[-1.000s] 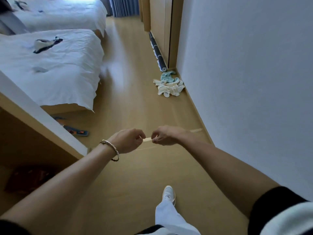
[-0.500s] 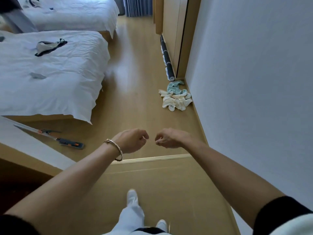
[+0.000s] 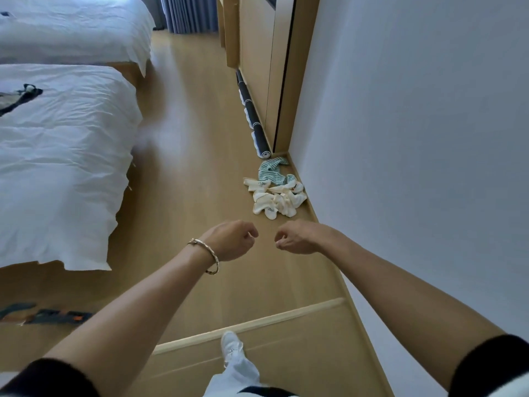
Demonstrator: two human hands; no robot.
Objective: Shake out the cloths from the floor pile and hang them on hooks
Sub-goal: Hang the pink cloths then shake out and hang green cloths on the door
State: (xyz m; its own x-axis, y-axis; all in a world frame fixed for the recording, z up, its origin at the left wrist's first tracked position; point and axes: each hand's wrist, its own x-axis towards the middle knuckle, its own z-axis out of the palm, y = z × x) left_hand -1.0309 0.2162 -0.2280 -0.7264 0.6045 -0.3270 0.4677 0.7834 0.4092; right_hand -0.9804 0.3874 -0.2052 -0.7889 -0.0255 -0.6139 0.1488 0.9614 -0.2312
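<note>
Cloths lie in a small pile [image 3: 276, 197] on the wooden floor [image 3: 186, 144], tight against the foot of the white wall [image 3: 415, 138] on your right; most of them are cream, and one green striped cloth [image 3: 271, 171] sits at the far end of the heap, just short of a dark rolled mat [image 3: 253, 116] that runs along the base of the wooden wardrobe [image 3: 256, 67]; the pile is ahead of both your hands and apart from them. Your left hand [image 3: 232, 240] is held out in front of you with its fingers curled in and nothing visible in its grip; a pale bracelet [image 3: 205, 254] circles that wrist; your right hand [image 3: 300, 236] is level with it and close beside it, also curled on nothing, and a small gap separates the two. To your left stands a bed [image 3: 65, 167] under rumpled white sheets with a dark item [image 3: 20, 96] lying on it; a second bed [image 3: 74, 30] stands beyond it, near blue curtains [image 3: 189, 12]. A light wooden strip [image 3: 257, 322] crosses the floor below your arms; your white shoe [image 3: 230, 343] rests right at it; a blurred dark object [image 3: 54, 316] lies on the floor at the lower left.
</note>
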